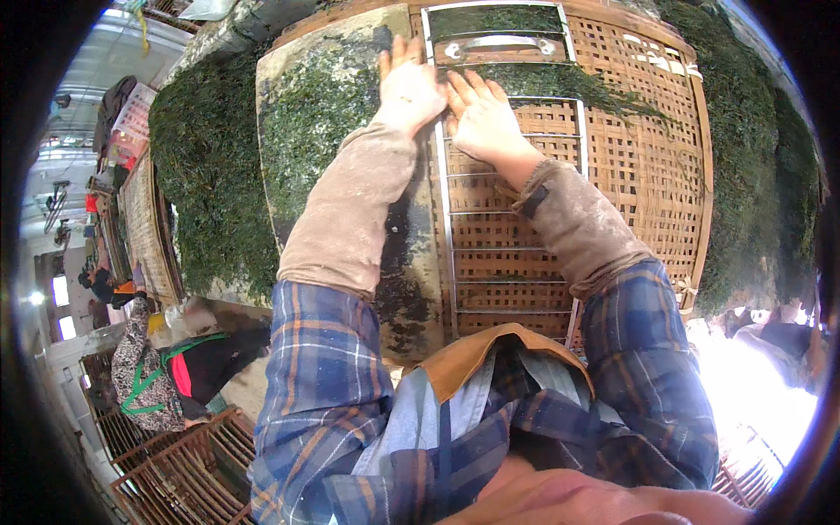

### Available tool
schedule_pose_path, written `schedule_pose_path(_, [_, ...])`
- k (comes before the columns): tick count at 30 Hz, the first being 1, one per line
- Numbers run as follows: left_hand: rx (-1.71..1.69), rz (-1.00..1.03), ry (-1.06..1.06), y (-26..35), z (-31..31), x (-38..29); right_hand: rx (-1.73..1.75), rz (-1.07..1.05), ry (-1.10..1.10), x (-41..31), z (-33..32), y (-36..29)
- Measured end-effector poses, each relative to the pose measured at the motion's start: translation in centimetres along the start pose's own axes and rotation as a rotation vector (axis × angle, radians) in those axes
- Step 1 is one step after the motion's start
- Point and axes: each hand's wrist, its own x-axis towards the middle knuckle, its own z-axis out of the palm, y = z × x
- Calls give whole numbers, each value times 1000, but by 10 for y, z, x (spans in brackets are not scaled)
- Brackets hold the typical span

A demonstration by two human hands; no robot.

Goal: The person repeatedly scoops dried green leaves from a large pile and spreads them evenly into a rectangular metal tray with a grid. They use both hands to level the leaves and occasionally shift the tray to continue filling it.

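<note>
A long metal frame with crossbars (512, 249) and a curved metal handle (499, 42) lies over a woven bamboo tray (640, 177). Dark green shredded leafy matter (551, 80) fills its far sections and trails past its right rail. The nearer sections show bare weave. My left hand (410, 92) is spread palm down at the frame's left rail, beside a stained pale board (413, 282) strewn with green matter. Next to it, my right hand (482, 118) lies flat over the frame, fingers apart at the near edge of the green strip. Neither hand visibly grips anything.
Thick heaps of green matter lie left (203, 177) and right (741, 170). Another person (151, 380) with green straps is at the left, near another woven panel (147, 230). Slatted racks (190, 472) stand at the lower left. A pink plastic basket (131, 121) is farther back.
</note>
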Motion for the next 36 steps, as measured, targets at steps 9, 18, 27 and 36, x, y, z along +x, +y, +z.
schedule_pose_path(9, [-327,235,67,154,-7,35,-86,-16,-229,2,-16,-4])
schedule_pose_path(18, [-602,-159,473,35,57,-45,69,-62,4,-1,9,12])
schedule_pose_path(27, [-372,142,318,46,54,-49,90,-135,63,-79,-77,58])
schedule_pose_path(36, [-481,327,286,107,30,-19,110,-62,182,-117,-70,86])
